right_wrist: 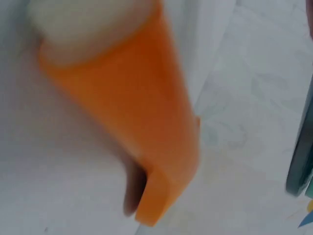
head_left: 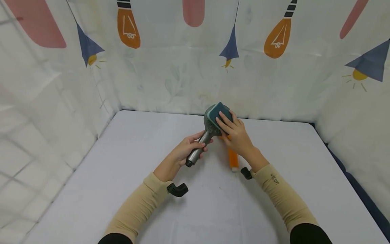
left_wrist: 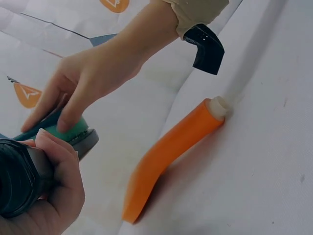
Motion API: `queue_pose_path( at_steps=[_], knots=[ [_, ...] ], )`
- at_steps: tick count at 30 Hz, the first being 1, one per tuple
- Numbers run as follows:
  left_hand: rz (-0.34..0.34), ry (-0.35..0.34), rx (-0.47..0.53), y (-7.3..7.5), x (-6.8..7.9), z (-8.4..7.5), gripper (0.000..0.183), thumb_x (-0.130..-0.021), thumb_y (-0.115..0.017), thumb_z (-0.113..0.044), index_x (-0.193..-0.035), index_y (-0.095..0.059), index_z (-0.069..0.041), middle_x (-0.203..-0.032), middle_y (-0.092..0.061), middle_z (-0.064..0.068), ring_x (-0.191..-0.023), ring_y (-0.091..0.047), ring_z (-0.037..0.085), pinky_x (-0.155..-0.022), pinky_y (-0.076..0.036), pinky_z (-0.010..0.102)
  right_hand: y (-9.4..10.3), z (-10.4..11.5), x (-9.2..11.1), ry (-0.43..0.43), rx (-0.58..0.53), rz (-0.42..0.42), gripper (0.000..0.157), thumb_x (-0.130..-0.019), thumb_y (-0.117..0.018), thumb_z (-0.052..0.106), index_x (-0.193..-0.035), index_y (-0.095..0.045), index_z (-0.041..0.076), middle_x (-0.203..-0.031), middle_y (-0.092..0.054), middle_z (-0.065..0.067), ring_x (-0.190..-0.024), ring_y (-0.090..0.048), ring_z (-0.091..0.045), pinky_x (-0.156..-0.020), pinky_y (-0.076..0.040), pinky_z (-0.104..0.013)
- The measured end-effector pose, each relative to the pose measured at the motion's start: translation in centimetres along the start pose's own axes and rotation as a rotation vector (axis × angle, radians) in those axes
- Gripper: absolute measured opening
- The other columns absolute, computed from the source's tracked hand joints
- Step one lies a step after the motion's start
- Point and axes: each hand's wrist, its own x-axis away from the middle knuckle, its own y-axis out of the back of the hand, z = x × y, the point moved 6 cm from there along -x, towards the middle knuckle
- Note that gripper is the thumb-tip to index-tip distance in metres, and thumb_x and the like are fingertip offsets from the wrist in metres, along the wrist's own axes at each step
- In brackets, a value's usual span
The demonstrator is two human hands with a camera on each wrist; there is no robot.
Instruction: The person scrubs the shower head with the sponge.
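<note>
A grey shower head [head_left: 209, 130] is tilted up over the far middle of the table, its handle gripped by my left hand [head_left: 189, 148]. My right hand [head_left: 239, 138] holds a teal scrubbing sponge [head_left: 215, 113] against the round face of the shower head, its fingers spread over the pad. In the left wrist view, thumb and fingers pinch the sponge [left_wrist: 74, 130] from both sides, and the dark end of the shower handle [left_wrist: 17, 178] is close to the camera. Most of the shower face is hidden behind the sponge.
An orange, bent, handle-like tool [head_left: 233, 160] with a whitish end lies on the white table [head_left: 207, 210] below my right hand. Its bent part shows in the left wrist view. Patterned fabric walls [head_left: 170, 78] stand behind the table and at both sides.
</note>
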Motion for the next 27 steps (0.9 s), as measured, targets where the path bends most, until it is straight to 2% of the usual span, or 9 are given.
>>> queue_pose_path(
  at_steps=[6,9,11,16,20,23,27],
  knots=[
    [0.01,-0.001,0.015,0.0,0.1,0.0,0.064,-0.105,-0.047,0.002,-0.163,-0.026,-0.012,-0.154,-0.039,0.03,-0.084,-0.059,0.011,-0.063,-0.053,0.021,0.7,-2.3,1.1,-0.105,0.02,-0.007,0.056,-0.086,-0.075,-0.009,-0.14,-0.06,-0.004,-0.149,-0.05,-0.023,-0.139,-0.035,-0.057,-0.099,-0.038,-0.072],
    [0.018,0.0,0.043,-0.1,0.1,0.0,0.063,-0.105,-0.046,0.002,-0.163,-0.025,-0.011,-0.155,-0.037,0.031,-0.084,-0.058,0.011,-0.063,-0.053,0.02,0.9,-2.7,1.4,-0.151,0.011,-0.019,0.054,-0.087,-0.073,-0.01,-0.14,-0.059,-0.005,-0.15,-0.049,-0.024,-0.141,-0.033,-0.056,-0.101,-0.037,-0.073],
    [0.017,0.003,0.063,-0.1,0.1,0.0,0.063,-0.106,-0.046,0.002,-0.164,-0.025,-0.011,-0.154,-0.038,0.03,-0.084,-0.058,0.01,-0.063,-0.053,0.02,0.9,-2.5,1.5,-0.152,-0.001,-0.018,0.054,-0.087,-0.073,-0.011,-0.139,-0.059,-0.006,-0.149,-0.048,-0.025,-0.141,-0.033,-0.057,-0.102,-0.036,-0.073],
    [0.0,-0.016,0.102,0.1,0.0,-0.1,0.063,-0.107,-0.043,0.002,-0.164,-0.022,-0.011,-0.153,-0.041,0.025,-0.082,-0.059,0.008,-0.062,-0.053,0.019,0.4,-0.4,1.4,-0.073,-0.053,-0.002,0.058,-0.083,-0.077,-0.013,-0.138,-0.06,-0.008,-0.148,-0.05,-0.027,-0.136,-0.035,-0.062,-0.103,-0.035,-0.074],
    [0.001,-0.034,0.115,0.0,0.0,-0.3,0.063,-0.107,-0.042,0.002,-0.164,-0.019,-0.01,-0.156,-0.036,0.029,-0.082,-0.059,0.007,-0.062,-0.052,0.018,0.0,1.1,1.2,0.005,-0.081,-0.009,0.06,-0.077,-0.08,-0.015,-0.134,-0.062,-0.009,-0.145,-0.052,-0.028,-0.135,-0.037,-0.063,-0.104,-0.034,-0.074],
    [0.009,-0.04,0.125,-0.2,-0.1,-0.4,0.063,-0.107,-0.041,0.002,-0.164,-0.019,-0.01,-0.157,-0.033,0.03,-0.082,-0.059,0.007,-0.062,-0.052,0.018,0.0,1.4,1.3,0.057,-0.057,-0.007,0.062,-0.075,-0.083,-0.014,-0.134,-0.063,-0.008,-0.144,-0.053,-0.028,-0.135,-0.038,-0.061,-0.104,-0.036,-0.072],
    [0.011,-0.04,0.133,-0.4,0.1,-0.4,0.063,-0.107,-0.041,0.003,-0.165,-0.018,-0.01,-0.156,-0.033,0.03,-0.082,-0.058,0.007,-0.063,-0.053,0.017,0.4,0.7,1.6,0.108,0.034,0.0,0.061,-0.076,-0.083,-0.01,-0.134,-0.064,-0.004,-0.143,-0.055,-0.026,-0.133,-0.041,-0.061,-0.097,-0.042,-0.072]
  ],
)
